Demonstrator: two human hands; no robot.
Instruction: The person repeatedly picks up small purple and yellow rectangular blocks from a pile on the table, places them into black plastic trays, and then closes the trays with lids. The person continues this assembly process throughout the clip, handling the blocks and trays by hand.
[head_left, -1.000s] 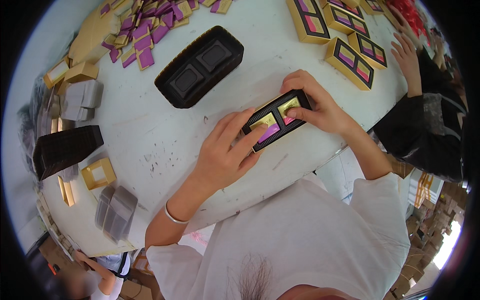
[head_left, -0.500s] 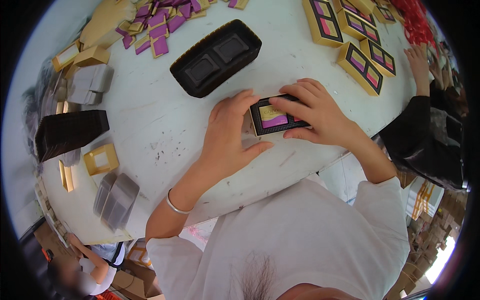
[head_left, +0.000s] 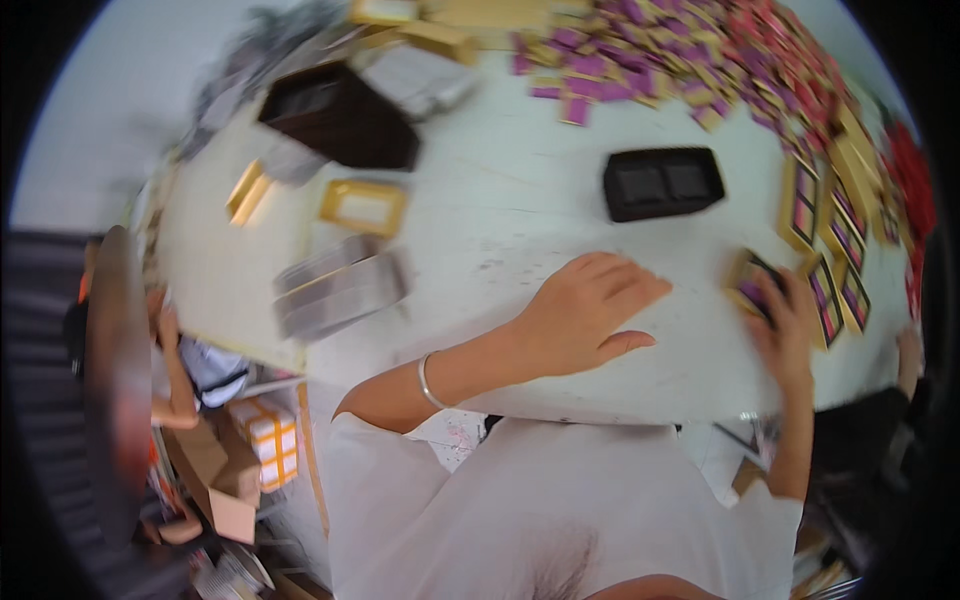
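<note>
One white worktop [head_left: 500,180] fills most of the view, straight edge toward the wearer. Next in size: loose heap of small purple-and-gold packets [head_left: 650,50] along the far side, center to right, running up to red strips [head_left: 910,190] at the far right. Group of filled gold boxes [head_left: 800,205] at the right end, standing close together, black inserts with purple and pink packets inside. Dark tray stack [head_left: 365,130] at far left, lying tilted. Open cardboard box [head_left: 215,470] and white carton [head_left: 268,440] with orange straps sit below worktop level, lower left. Left hand [head_left: 590,310] is over the middle of the worktop, palm down, fingers extended and thumb apart, holding nothing. Clear plastic trays [head_left: 340,290] on the left, blurred, overlapping. Black tray [head_left: 662,185] with two square recesses lies beyond the left hand, apart from it. Right hand [head_left: 785,325] is out to the right, fingers and thumb closed around one small gold-edged box [head_left: 748,285], just left of the filled group; too blurred to tell if that box touches the worktop. Shallow gold box [head_left: 362,207] lies just beyond the clear trays. Smallest: silver bracelet [head_left: 428,382] on the left wrist.
</note>
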